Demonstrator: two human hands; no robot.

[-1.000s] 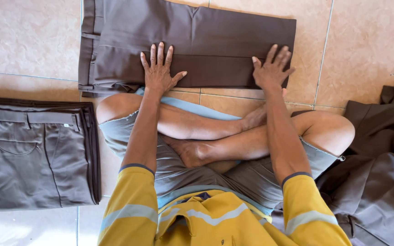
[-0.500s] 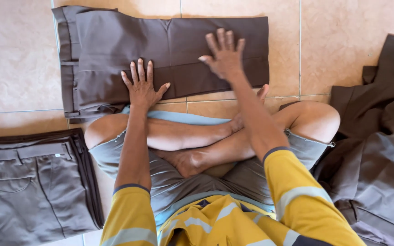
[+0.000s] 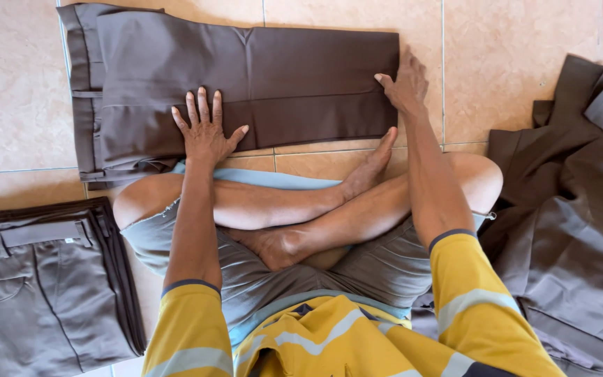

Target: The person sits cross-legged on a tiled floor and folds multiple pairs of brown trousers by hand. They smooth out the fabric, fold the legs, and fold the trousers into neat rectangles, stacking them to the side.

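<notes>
Two hands on brown trousers [image 3: 246,77], spread flat on tiled floor [image 3: 518,63] before crossed legs. Left hand [image 3: 205,132] splayed, fingers open, palm pressing near-edge fabric, seemingly to pin fold. Right hand [image 3: 404,85] at leg-end edge, fingers curled over hem; firm grip cannot tell. Folded trouser stack [image 3: 43,279] at left; loose dark garments [image 3: 567,223] at right.

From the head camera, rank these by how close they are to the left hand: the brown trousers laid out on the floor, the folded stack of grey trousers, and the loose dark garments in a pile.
1. Brown trousers, straight ahead: the left hand lies flat on them.
2. Folded stack of grey trousers, low at the person's left side.
3. Loose dark garments, far across on the right side, beyond the right hand.
</notes>
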